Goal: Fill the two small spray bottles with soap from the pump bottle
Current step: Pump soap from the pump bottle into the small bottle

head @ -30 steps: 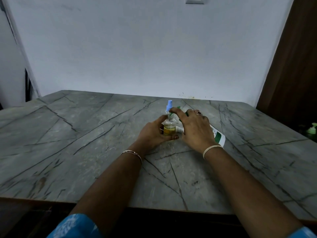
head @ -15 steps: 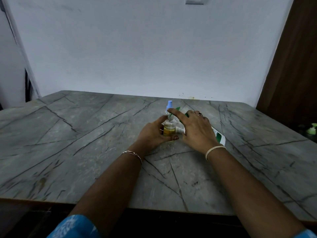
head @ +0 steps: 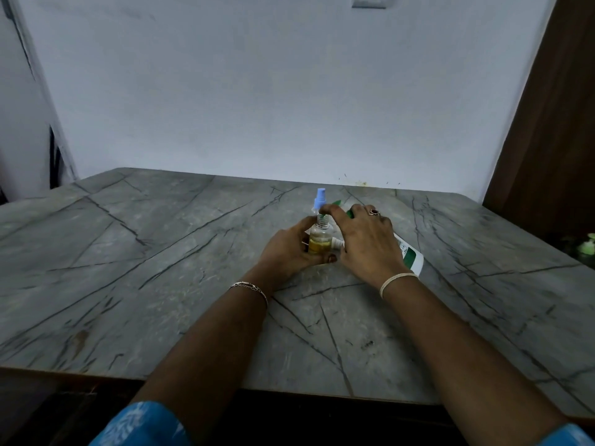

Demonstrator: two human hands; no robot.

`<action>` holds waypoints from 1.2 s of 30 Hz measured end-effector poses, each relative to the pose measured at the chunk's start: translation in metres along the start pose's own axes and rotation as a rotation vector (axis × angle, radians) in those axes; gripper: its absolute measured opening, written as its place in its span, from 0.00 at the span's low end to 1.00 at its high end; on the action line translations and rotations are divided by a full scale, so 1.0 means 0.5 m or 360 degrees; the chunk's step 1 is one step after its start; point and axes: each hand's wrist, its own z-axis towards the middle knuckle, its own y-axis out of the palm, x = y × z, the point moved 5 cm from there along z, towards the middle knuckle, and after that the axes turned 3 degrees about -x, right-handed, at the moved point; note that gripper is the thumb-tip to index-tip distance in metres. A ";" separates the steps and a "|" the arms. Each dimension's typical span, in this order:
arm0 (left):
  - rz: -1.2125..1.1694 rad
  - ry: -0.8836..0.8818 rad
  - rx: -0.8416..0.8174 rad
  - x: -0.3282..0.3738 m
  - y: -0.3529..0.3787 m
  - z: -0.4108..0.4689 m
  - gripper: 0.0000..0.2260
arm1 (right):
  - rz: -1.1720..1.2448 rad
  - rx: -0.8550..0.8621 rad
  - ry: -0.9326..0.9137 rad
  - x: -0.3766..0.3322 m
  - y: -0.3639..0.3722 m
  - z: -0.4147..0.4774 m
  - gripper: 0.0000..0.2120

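One table [head: 161, 284], grey and dark-veined, is seen filling the view, backed by one pale wall [head: 289, 91]. One pump bottle [head: 410, 254], white with a green label, is seen lying over at mid-table with its base turned to the near right. Most of it is covered by the right hand, and a bit of green pump head [head: 336, 203] is glimpsed past the fingers. A second green-topped dispenser [head: 587, 244] is made out at the far right edge, off the table and too blurred to be read.

Two hands are counted, drawn close together. The left hand [head: 289, 249] is wrapped round the front bottle, with the thumb laid across its base. The right hand [head: 367, 243] is spread over the pump bottle, forefinger stretched to the front bottle's neck. Whether anything is gripped by it cannot be told.

Two spray bottles are counted, both small, clear and upright, just left of the pump bottle. The front bottle [head: 319, 241] is shown with a bare threaded neck and is filled about halfway with yellow liquid. The rear bottle [head: 315, 210] is tucked right behind it and topped by a blue sprayer [head: 321, 195]; its contents are hidden. A small white part [head: 336, 243] is caught between front bottle and right hand and cannot be identified.

One bracelet [head: 249, 287] is worn on the left wrist and one band [head: 397, 280] on the right. One ring [head: 373, 212] is spotted on the right hand.
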 end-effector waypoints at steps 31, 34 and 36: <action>0.0026 -0.0014 -0.0024 -0.013 0.001 0.007 0.36 | 0.0454 -0.0116 -0.0134 0.046 -0.008 -0.004 0.43; 0.0049 -0.0042 -0.0030 -0.020 0.003 0.009 0.38 | 0.0592 -0.0145 -0.0123 0.046 -0.009 -0.010 0.45; 0.0057 -0.0053 -0.0026 -0.018 0.002 0.009 0.38 | 0.0592 -0.0184 -0.0100 0.041 -0.010 -0.010 0.49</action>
